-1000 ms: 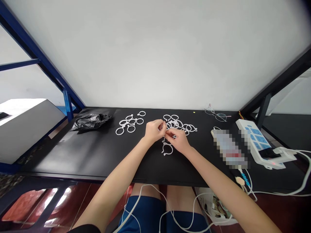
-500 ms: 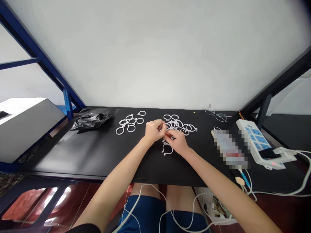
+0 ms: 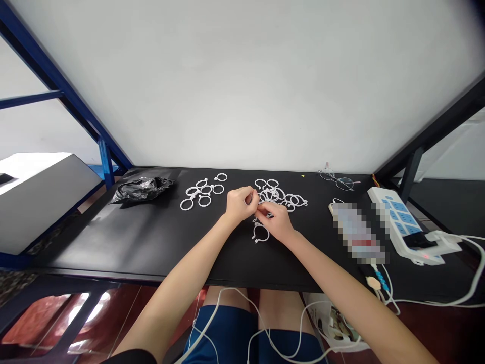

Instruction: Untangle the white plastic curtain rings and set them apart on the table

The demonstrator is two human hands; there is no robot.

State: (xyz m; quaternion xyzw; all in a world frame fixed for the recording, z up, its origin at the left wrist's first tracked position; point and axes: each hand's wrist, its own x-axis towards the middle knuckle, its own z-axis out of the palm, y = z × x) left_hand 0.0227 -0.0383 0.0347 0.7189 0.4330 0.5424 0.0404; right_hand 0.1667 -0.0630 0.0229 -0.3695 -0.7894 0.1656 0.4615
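Observation:
Over the middle of the black table, my left hand [image 3: 240, 205] and my right hand [image 3: 276, 217] meet fingertip to fingertip. Both are closed in a pinch on a white plastic ring, mostly hidden by the fingers. Just behind them lies a loose pile of white plastic rings [image 3: 279, 194], some overlapping, with small tabs on their edges. One open-ended white ring [image 3: 268, 234] rests on the table below my right hand. A separate group of white rings [image 3: 205, 200] is spread out to the left of my left hand.
A crumpled black plastic bag [image 3: 142, 190] lies at the left. To the right are eyeglasses [image 3: 344, 183], a blurred phone [image 3: 358, 232] on a cable and a white power strip [image 3: 401, 217] with a plug. White cables [image 3: 265, 323] hang across my lap.
Almost nothing differs. My hands keep the same pinch in the same spot, and the rings on the table stay put.

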